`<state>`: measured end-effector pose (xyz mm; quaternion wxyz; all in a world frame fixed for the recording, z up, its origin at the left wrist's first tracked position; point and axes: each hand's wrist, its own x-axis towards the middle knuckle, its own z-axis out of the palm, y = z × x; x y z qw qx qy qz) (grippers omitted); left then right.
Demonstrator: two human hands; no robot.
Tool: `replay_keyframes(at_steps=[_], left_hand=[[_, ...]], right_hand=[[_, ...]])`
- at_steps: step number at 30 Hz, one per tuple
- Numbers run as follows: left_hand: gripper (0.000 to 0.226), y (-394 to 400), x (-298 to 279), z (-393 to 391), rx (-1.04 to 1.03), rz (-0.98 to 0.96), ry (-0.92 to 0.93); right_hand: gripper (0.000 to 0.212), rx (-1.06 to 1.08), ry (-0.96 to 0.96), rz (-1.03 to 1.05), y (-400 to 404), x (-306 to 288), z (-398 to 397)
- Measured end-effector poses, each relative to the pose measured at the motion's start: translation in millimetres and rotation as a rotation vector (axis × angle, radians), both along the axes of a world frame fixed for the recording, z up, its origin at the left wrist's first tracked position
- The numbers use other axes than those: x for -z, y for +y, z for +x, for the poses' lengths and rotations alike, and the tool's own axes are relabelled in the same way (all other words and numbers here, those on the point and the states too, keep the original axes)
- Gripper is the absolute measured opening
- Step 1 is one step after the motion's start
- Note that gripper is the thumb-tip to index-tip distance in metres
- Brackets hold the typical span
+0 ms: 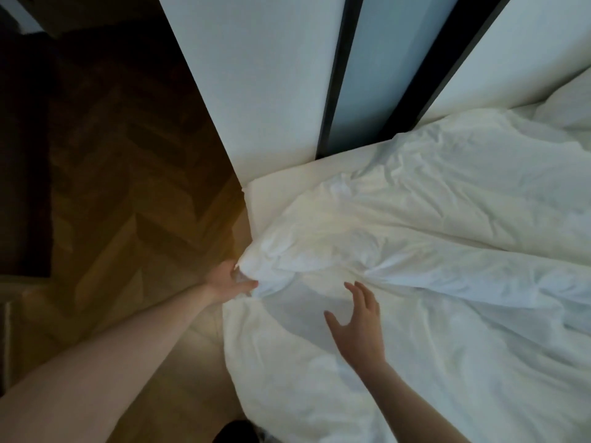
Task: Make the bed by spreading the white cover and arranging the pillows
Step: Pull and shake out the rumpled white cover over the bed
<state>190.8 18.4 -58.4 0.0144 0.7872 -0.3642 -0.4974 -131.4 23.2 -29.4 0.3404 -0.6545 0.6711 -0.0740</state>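
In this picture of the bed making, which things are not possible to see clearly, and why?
- Left hand fingertips, head view: buried in the bunched corner of the white cover it grips.
- Right hand, head view: touching the cover or just above it cannot be told.
- Pillow, head view: cut off by the right edge.
- Dark object on the floor, head view: cut off by the bottom edge, unidentifiable.
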Motion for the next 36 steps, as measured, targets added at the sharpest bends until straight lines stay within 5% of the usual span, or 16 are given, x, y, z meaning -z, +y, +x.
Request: replay_keyframes(at_steps=[3, 7, 11, 14, 16, 21, 23, 27, 29, 32, 36], left_hand=[[0.070, -3.1, -5.3, -9.9, -0.033, -0.024, 0.005], [0.077, 9.9, 10.4, -8.6, 0.021, -0.049, 0.013], [0.077, 34.0, -36.3, -42.5, 0.055, -0.135, 0.003], [0.069, 64.8, -60.8, -69.6, 0.013, -0.187, 0.014], [0.062, 89.4, -69.7, -88.1, -0.001, -0.218, 0.033], [0.051, 156.1, -85.4, -120.6, 0.045, -0.343, 0.033], [0.043, 181.1, -97.1, -122.6, 0.024, -0.419, -0.011], [0.032, 230.7, -130.1, -125.5, 0.002, -0.488, -0.126], [0.027, 250.0, -137.8, -126.9, 0.077, -0.483, -0.189], [0.026, 305.9, -150.2, -156.9, 0.305, -0.386, -0.188], [0.015, 392.1, -155.5, -245.9, 0.802, -0.102, -0.147]], right_hand=[[0.059, 0.104, -0.067, 0.110, 76.2, -1.3, 5.3], [0.051, 0.554, -0.150, 0.512, 181.1, 1.7, -2.4], [0.079, 0.855, -0.205, 0.919, 263.4, 39.3, -34.1], [0.129, 1.029, -0.159, 1.059, 323.5, 115.9, -65.2], [0.129, 1.236, -0.341, 1.073, 339.4, 132.3, -70.1], [0.091, 1.412, -0.758, 0.778, 362.4, 151.2, -78.9], [0.076, 1.351, -0.870, 0.661, 362.9, 91.2, -80.0], [0.062, 1.417, -0.471, 0.235, 365.7, -29.6, -149.1], [0.043, 1.412, -0.454, -0.060, 363.0, -59.4, -211.8], [0.008, 1.430, -0.317, -0.373, 370.1, -114.1, -330.9], [0.018, 1.238, 0.146, -0.399, 391.4, -179.5, -436.7]])
